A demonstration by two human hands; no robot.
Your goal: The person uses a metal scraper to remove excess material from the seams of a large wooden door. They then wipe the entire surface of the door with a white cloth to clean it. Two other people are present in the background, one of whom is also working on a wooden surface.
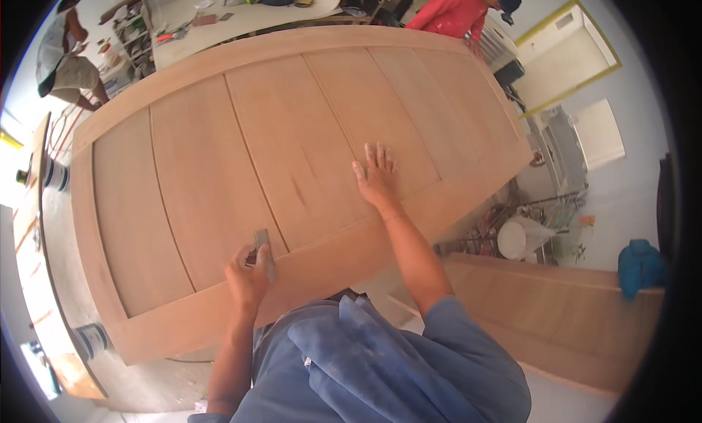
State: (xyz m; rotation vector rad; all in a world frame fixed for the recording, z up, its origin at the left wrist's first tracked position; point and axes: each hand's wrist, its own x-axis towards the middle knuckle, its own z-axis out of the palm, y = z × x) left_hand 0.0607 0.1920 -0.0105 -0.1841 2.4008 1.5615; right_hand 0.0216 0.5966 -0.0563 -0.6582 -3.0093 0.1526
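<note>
Blue cloth shirt (387, 368) bends beside the large pale-brown wooden door (285, 160); left hand (247, 275) grips a thin grey block (261, 238), probably best kept flat; right hand (378, 182) rests spread.

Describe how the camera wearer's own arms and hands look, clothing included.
Both the left hand and right hand are ungloved, with bare forearms. Pale residue marks the right fingertips. The right arm has a short, loose blue sleeve ending near the elbow. A faint line crosses the right wrist; whether it is a band is unclear.
</note>
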